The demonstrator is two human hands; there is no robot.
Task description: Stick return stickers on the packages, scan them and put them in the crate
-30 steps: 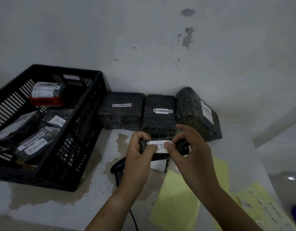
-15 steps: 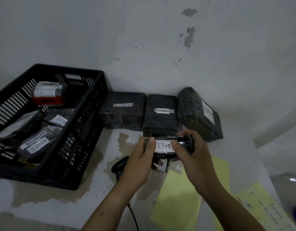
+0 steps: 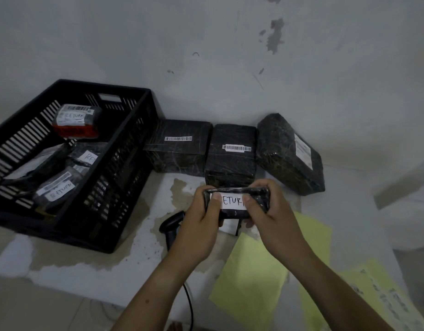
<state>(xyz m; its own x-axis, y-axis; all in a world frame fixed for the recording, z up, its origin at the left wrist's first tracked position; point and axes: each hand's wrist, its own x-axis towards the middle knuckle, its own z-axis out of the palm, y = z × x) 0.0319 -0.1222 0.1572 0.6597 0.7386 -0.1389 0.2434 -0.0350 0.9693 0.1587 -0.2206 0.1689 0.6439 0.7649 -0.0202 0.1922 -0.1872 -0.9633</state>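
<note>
As thumbs (image 3: 215,202) pin its sticker (image 3: 231,202), left hand (image 3: 201,225) and right hand (image 3: 274,219) (curled) grip package (image 3: 233,214).

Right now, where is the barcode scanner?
Head view: the scanner lies on the table right of the crate, partly hidden by the left hand gripping the package.

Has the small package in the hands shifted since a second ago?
No. The small package remains just in front of the middle barcoded box, held by the left hand and right hand.

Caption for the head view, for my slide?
Left hand and right hand grip a small black package, thumbs pressing its RETURN sticker; scanner lies beneath, crate at left.
</note>
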